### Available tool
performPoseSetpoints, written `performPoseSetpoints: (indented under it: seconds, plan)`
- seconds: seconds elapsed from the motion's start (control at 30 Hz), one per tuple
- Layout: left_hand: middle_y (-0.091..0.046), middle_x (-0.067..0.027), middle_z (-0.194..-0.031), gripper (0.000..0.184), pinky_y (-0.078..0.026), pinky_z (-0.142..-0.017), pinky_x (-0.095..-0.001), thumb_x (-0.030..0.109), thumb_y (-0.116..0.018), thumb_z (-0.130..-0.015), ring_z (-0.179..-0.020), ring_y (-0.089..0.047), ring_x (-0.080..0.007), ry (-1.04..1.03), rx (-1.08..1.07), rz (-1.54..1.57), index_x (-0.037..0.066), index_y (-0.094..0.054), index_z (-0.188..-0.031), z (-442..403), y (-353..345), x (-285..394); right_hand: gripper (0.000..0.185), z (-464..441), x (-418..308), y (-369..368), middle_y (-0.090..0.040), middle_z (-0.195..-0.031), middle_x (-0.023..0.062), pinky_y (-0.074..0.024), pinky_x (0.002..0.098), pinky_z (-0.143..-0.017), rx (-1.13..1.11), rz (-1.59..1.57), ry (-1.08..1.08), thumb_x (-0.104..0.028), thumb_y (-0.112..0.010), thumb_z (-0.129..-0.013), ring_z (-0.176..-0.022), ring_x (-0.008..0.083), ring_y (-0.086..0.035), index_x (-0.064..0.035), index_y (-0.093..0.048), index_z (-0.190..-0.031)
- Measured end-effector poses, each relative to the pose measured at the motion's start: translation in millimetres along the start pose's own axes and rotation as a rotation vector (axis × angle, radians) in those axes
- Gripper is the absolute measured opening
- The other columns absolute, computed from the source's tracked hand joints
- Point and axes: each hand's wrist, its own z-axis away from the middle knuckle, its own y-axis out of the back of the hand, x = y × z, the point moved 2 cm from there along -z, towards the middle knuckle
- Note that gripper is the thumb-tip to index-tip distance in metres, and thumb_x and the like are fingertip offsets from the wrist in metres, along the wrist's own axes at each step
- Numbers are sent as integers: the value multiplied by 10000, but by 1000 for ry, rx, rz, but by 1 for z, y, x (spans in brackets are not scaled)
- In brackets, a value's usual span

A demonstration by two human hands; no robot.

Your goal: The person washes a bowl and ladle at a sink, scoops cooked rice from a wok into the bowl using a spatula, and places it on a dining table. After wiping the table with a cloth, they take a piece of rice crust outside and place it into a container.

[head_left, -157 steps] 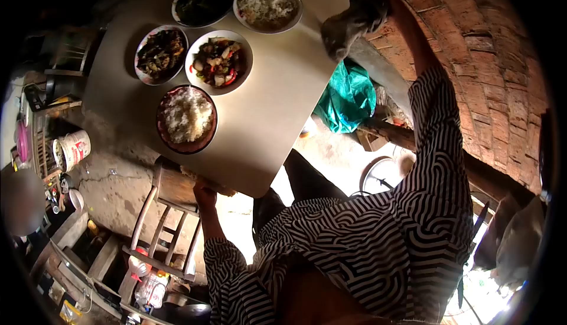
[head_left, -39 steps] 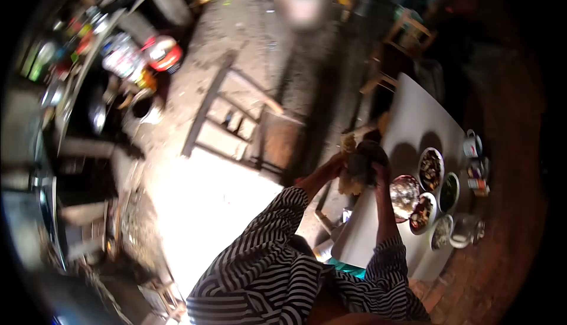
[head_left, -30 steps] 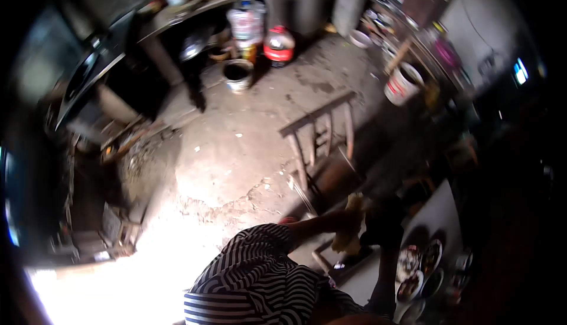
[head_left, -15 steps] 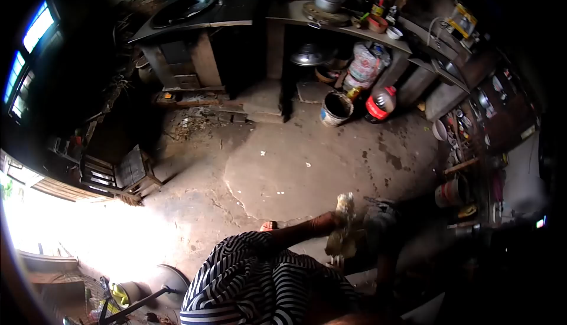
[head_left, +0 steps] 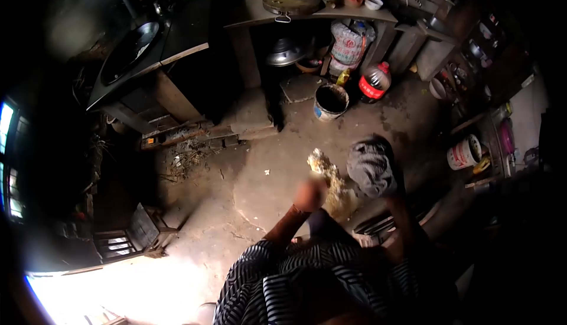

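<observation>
My left hand [head_left: 311, 195], blurred and closed, is at the edge of a long, crumpled, yellowish-white thing [head_left: 332, 183], whose kind I cannot make out. The crumpled thing hangs in front of my body, above the floor. My right hand [head_left: 391, 203] is in shadow, its fingers mostly hidden, at the lower end of a bunched grey cloth [head_left: 371, 167]. The cloth is just right of the crumpled thing. Below them, close to my legs, is a dark slatted object [head_left: 378, 226], partly hidden by my right arm.
Ahead on the concrete floor stand a dirty bucket [head_left: 331, 102] and a large red-labelled bottle [head_left: 375, 83]. A counter [head_left: 331, 13] runs behind them, with a stove [head_left: 133, 53] to its left. A low wooden chair [head_left: 142, 230] is at left, a white bucket [head_left: 465, 152] at right.
My view has turned and shifted. Both hands have moved forward and up, the crumpled thing with my left hand, and the grey cloth now shows clearly in the light.
</observation>
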Motion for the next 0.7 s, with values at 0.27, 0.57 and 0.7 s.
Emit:
performPoseSetpoints:
  seconds: [0.27,0.57,0.7]
  plan:
    - [-535,-70,-915,361,-402,-847,-329,15,-524,-619,-858,-512,-221,-67,116,-378,-7,-503,-979,-145,-62,178,271,-236,-83,-29,-564,-960,104,-458,312,-753,-50,14,49,-196,-455,-834,-842,199,-553,3,-517,-1008]
    - [-530,-77,-843,255,-402,-818,-340,6,-498,-653,-832,-499,-201,206,36,267,-7,-519,-907,-187,-145,288,285,-357,-72,-64,-559,-972,108,-458,325,-750,-69,86,5,-212,-449,-840,-841,206,-551,2,-513,-1018]
    - [-542,-83,-830,186,-409,-732,-314,-3,-438,-710,-780,-507,-196,-266,-225,-330,34,-518,-874,-183,-38,258,297,-322,-35,-110,-553,-986,108,-451,338,-758,-146,181,-28,-225,-447,-837,-857,212,-543,-5,-508,-1027]
